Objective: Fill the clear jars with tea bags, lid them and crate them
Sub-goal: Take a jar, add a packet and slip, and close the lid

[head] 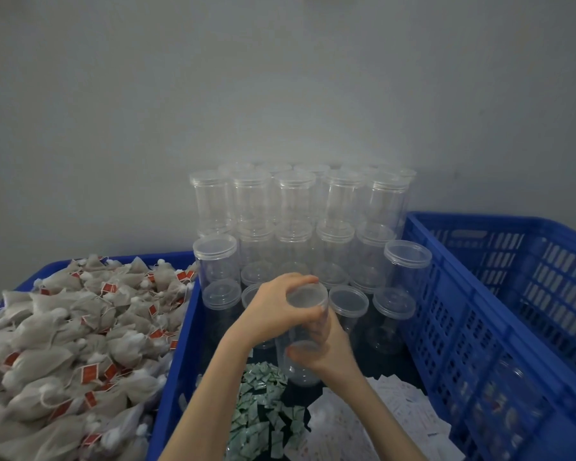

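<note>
In front of me is a clear empty jar [299, 372], held over the middle blue crate [175, 371]. My left hand [278, 309] grips its clear lid [308, 298] from above, fingers curled round the rim. My right hand [326, 349] wraps round the jar's body from the right. A heap of grey tea bags with red tags [64, 344] fills the blue crate on the left. Several empty lidded clear jars [296, 207] are stacked in rows against the wall, and more stand in the middle crate behind my hands.
A tall blue slotted crate [499, 314] stands on the right, its inside mostly hidden. Small green sachets [263, 407] and white packets [399, 414] lie in the near part of the middle crate. A plain grey wall closes off the back.
</note>
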Demonstrator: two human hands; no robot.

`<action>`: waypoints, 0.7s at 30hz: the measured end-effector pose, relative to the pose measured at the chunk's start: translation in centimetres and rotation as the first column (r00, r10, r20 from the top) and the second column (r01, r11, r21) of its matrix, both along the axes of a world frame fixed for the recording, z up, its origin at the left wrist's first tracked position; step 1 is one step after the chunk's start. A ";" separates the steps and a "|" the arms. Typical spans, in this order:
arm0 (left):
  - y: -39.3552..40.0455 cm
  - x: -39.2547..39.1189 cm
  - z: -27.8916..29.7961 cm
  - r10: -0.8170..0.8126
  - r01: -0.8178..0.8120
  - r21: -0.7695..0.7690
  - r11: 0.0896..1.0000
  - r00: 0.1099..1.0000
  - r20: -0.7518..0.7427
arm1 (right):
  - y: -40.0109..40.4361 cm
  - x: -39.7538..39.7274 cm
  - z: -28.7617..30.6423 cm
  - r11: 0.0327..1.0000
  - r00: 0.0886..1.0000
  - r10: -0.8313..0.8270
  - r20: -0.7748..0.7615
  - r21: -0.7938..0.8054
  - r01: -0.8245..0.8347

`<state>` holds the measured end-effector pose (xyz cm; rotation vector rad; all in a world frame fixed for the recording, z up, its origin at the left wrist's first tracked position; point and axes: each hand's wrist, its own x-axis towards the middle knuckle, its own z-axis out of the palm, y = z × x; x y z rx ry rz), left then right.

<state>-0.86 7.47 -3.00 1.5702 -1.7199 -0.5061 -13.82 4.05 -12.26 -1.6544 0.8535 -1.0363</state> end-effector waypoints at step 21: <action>0.4 -1.6 0.2 0.039 -0.106 0.192 0.976 0.945 0.325 | 0.9 0.4 -1.2 0.971 0.973 -0.224 -0.049 -0.099 0.218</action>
